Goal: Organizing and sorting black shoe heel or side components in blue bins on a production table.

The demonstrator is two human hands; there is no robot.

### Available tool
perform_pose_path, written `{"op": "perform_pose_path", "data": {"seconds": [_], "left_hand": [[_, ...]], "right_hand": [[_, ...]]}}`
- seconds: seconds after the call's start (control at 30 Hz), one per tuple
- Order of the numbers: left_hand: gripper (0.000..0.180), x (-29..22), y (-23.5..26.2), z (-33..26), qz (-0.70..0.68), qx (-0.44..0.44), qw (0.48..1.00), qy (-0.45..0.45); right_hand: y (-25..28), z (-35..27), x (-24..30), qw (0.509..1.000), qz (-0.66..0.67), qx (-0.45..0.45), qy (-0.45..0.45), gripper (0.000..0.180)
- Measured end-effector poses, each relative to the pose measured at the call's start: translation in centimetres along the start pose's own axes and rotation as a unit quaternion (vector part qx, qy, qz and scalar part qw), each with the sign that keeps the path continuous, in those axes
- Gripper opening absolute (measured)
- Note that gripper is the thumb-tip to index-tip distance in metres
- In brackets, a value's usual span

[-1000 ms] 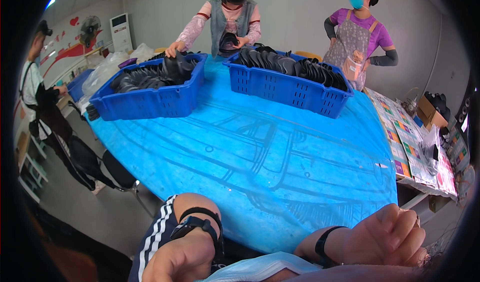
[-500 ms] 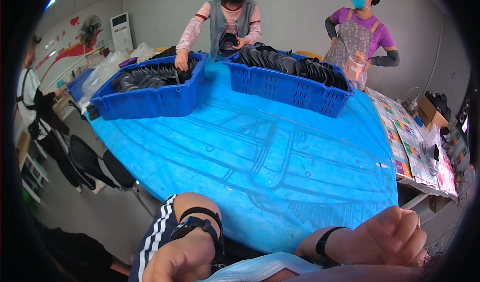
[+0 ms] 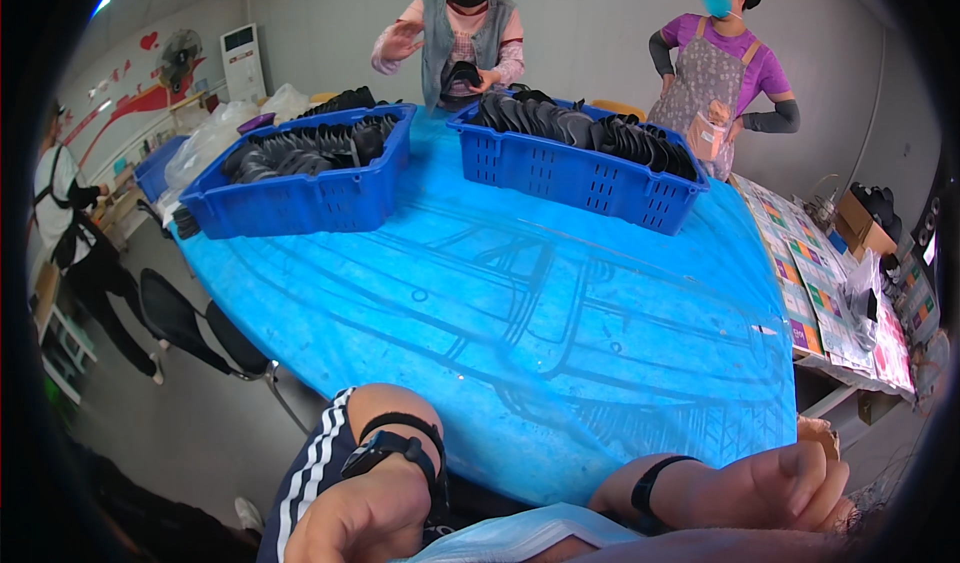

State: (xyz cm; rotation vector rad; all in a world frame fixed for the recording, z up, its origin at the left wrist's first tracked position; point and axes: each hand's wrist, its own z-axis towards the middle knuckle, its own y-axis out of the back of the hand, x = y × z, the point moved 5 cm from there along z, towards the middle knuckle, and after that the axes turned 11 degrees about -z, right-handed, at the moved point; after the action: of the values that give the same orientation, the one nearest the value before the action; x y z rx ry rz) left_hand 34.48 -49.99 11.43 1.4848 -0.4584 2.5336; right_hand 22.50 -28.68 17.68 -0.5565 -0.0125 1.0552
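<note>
Packing workshop: blue crates (image 3: 300, 198), worktable (image 3: 560, 333)

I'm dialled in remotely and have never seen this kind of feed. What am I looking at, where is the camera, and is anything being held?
This is one wide fisheye camera worn on a person's head, looking down, so straight edges bend. At the bottom are that person's own bare hands: the left hand, with a dark watch on its wrist, and the right hand, loosely closed; whether either holds anything cannot be told. Ahead is a table under a blue plastic sheet bearing two blue crates of dark items. Two masked co-workers stand behind.
</note>
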Motion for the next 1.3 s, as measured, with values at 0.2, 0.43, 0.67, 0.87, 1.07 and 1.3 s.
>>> {"op": "perform_pose_path", "data": {"seconds": [0.2,0.43,0.67,0.87,1.07,1.3], "left_hand": [[0.011,3.2,0.6,-0.3,-0.024,-0.061,0.994,0.083],[0.016,9.3,4.6,-6.7,0.1,0.05,0.928,0.356],[0.014,16.6,2.8,-13.4,0.041,0.467,0.678,0.567],[0.024,12.7,3.0,-18.5,-0.131,0.63,0.451,0.619],[0.021,13.4,2.1,-15.7,-0.107,0.462,0.602,0.643],[0.009,13.5,3.2,-12.6,-0.055,0.395,0.705,0.587]], "right_hand": [[1.0,0.4,-1.1,0.986,-0.165,0.012,0.03,0.021],[4.5,0.5,-2.7,0.915,-0.401,0.038,0.028,0.028],[6.6,1.2,-5.4,0.888,-0.451,0.09,-0.027,0.023],[7.4,1.6,-6.2,0.849,-0.509,0.12,-0.07,0.022],[7.2,1.5,-7.0,0.856,-0.461,0.212,-0.098,0.021],[5.2,-0.1,-9.7,0.791,-0.422,0.407,-0.173,0.02]]}}
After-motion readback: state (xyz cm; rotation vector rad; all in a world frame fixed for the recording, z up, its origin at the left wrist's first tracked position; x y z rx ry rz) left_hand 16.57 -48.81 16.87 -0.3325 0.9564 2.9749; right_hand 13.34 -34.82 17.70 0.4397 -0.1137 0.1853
